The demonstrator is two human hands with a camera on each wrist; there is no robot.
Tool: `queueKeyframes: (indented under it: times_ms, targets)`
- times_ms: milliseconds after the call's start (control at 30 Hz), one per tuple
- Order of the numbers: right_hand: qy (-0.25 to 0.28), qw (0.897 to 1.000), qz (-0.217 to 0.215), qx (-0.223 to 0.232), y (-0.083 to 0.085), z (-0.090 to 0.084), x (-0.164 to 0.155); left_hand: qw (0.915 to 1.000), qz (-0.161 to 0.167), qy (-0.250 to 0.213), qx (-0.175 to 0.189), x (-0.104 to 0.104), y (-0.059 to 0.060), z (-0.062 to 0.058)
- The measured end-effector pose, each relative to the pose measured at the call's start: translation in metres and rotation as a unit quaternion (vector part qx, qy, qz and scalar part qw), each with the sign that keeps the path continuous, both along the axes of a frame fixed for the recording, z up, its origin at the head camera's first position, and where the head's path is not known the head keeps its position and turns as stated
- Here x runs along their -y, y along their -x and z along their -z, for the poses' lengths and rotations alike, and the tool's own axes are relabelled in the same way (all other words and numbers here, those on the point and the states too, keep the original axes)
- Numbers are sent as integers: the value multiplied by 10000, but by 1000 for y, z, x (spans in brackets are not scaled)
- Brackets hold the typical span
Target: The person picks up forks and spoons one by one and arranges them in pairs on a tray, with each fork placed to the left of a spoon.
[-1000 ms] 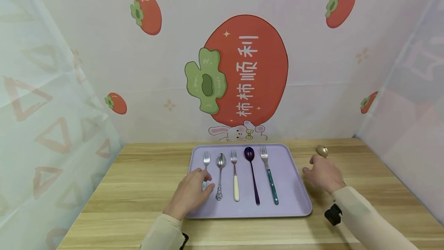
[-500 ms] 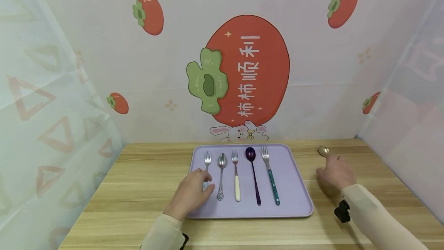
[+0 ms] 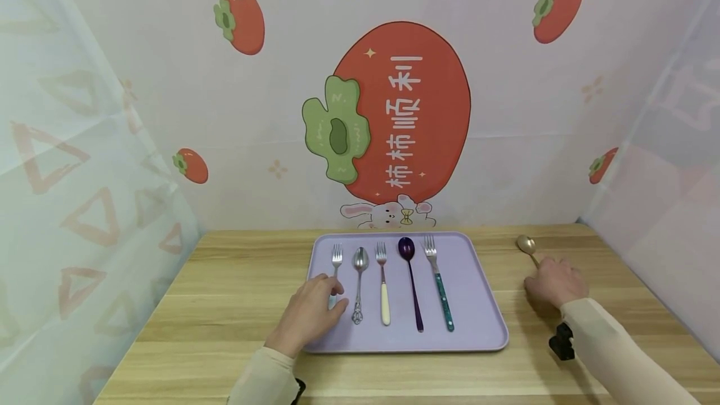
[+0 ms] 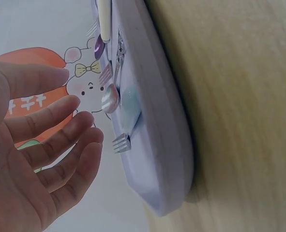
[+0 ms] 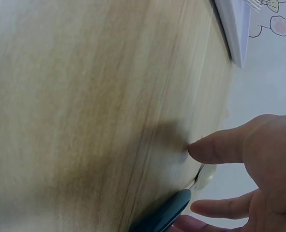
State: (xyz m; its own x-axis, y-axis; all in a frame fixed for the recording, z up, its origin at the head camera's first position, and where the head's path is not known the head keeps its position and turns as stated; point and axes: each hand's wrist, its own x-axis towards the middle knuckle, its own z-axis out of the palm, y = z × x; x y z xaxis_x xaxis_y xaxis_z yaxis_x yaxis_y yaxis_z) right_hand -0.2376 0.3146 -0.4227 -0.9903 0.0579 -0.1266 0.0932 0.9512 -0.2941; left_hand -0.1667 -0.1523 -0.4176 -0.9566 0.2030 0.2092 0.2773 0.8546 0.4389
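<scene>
My right hand [image 3: 559, 281] is at a spoon [image 3: 526, 244] with a gold bowl, lying on the table right of the tray. In the right wrist view the spoon's dark green handle [image 5: 163, 212] lies by the fingers, with the thumb apart from it; whether the fingertips touch it I cannot tell. My left hand [image 3: 309, 314] hovers, fingers loosely bent and holding nothing, over the left side of a lilac tray [image 3: 478, 311]. Beneath it a fork [image 3: 337, 256] with a pale blue handle [image 4: 129, 107] is partly hidden.
In a row on the tray lie an ornate silver spoon [image 3: 360, 260], a cream-handled fork [image 3: 385, 305], a dark purple spoon [image 3: 406, 249] and a green-handled fork [image 3: 443, 302]. A printed cloth [image 3: 270, 99] hangs behind the wooden table [image 3: 225, 292].
My right hand has moved right and slightly toward me, uncovering more of the gold spoon's neck. My left hand stays in place over the tray.
</scene>
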Motion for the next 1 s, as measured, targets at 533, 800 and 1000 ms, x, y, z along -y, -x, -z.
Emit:
queueKeyframes:
  times_ms: [533, 800, 1000]
  targets:
    - [89, 9995, 190, 257, 2, 2, -5, 10000, -4, 28, 46, -1, -1, -1]
    - [35, 9995, 205, 218, 6, 1, -8, 10000, 17, -4, -3, 0, -2, -1]
    - [36, 9996, 196, 211, 6, 0, -7, 10000, 11, -16, 51, 0, -1, 0]
